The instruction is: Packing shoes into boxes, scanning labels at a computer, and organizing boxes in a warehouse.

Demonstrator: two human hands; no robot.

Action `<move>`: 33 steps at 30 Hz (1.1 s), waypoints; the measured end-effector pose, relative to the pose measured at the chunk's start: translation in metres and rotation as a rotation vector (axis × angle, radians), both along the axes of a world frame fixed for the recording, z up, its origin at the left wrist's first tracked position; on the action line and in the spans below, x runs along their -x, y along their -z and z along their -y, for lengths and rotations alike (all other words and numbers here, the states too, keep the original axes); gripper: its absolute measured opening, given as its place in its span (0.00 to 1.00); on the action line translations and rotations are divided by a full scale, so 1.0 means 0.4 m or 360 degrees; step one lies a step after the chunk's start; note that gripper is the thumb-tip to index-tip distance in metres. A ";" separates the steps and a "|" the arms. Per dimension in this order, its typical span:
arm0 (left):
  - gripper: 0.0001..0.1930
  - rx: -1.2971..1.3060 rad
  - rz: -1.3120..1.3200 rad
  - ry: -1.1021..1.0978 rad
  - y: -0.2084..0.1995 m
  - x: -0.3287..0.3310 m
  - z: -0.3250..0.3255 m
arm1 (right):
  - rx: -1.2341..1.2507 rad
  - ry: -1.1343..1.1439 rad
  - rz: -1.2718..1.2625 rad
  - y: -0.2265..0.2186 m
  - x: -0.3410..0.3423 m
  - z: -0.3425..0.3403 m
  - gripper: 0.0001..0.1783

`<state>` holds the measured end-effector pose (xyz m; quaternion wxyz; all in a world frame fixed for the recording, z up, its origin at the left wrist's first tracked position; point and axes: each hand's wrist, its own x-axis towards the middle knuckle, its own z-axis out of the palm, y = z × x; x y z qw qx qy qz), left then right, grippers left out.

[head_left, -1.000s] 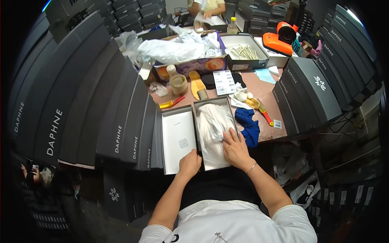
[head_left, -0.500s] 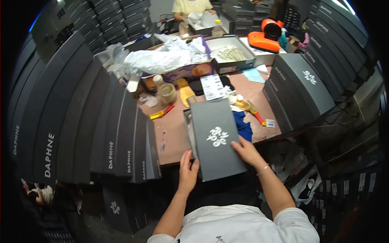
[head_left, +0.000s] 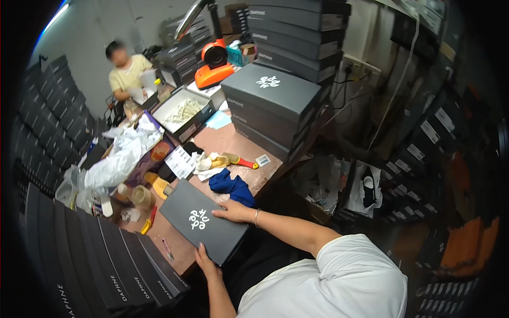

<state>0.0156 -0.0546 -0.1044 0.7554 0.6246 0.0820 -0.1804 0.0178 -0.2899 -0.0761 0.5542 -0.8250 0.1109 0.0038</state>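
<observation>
A dark grey shoebox [head_left: 185, 212] with a white pattern on its lid sits at the table's near edge, in front of my body. Its lid lies flat over the top. My left hand [head_left: 208, 265] grips the box at its near left side, thumb toward the lid. At the right side, my right hand [head_left: 234, 211] holds the box, with fingers over the lid's edge. Just beyond the box lie a crumpled blue cloth [head_left: 232, 186] and a white printed sheet [head_left: 180, 162]. A brush with a red handle [head_left: 244, 162] rests farther right.
Stacked shoeboxes [head_left: 270, 100] stand on the table's right, with more [head_left: 106, 254] at near left. A jar [head_left: 142, 197], a tray of paper strips [head_left: 185, 114] and an orange device [head_left: 213, 76] are on the table. An open box with a dark shoe [head_left: 368, 183] sits low right. Another person [head_left: 130, 74] works at the far end.
My view has swung to the right. The lid, earlier askew with the box's left edge showing, now covers the box. Both hands still hold it.
</observation>
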 end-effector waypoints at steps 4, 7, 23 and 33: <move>0.30 0.0309 -0.0234 0.0129 0.002 0.035 -0.062 | -0.0973 -0.0006 0.0112 0.032 0.126 -0.045 0.39; 0.32 0.0723 -0.0411 0.0345 -0.138 0.068 -0.069 | -0.1829 -0.0198 0.0014 -0.051 0.232 -0.015 0.37; 0.41 0.0859 -0.0417 0.0506 -0.328 0.032 -0.016 | -0.0700 -0.0148 0.0443 -0.301 0.170 -0.039 0.32; 0.42 0.0767 -0.0510 0.0421 -0.356 0.035 -0.048 | -0.0526 -0.0197 0.0560 -0.330 0.141 -0.056 0.34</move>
